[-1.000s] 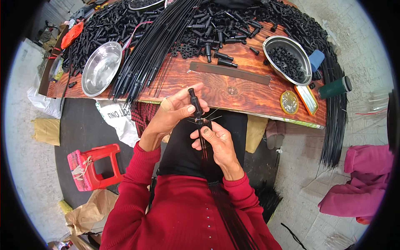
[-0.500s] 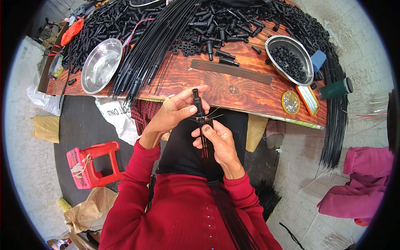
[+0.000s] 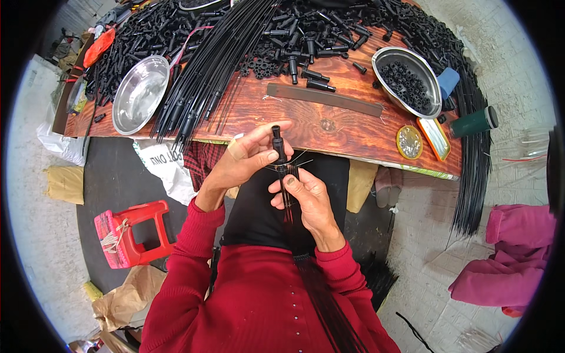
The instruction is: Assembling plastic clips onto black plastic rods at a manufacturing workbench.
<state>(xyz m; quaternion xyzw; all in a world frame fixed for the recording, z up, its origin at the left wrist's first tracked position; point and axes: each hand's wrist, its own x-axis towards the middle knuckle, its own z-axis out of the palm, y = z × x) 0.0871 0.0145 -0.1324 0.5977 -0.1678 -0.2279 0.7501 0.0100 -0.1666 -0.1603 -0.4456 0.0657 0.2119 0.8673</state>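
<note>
While left hand [image 3: 238,162] holds black fitting [image 3: 278,141] | right hand [image 3: 313,203] grip unchanged

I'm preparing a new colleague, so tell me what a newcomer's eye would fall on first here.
Probably the heap of small black parts along the far side of the wooden table, with a long bundle of black rods lying left of centre. Next, the hands in the middle: the left hand holds a black tubular piece, the right hand the thin black strands below it. At lower left, a red stool stands out.
</note>
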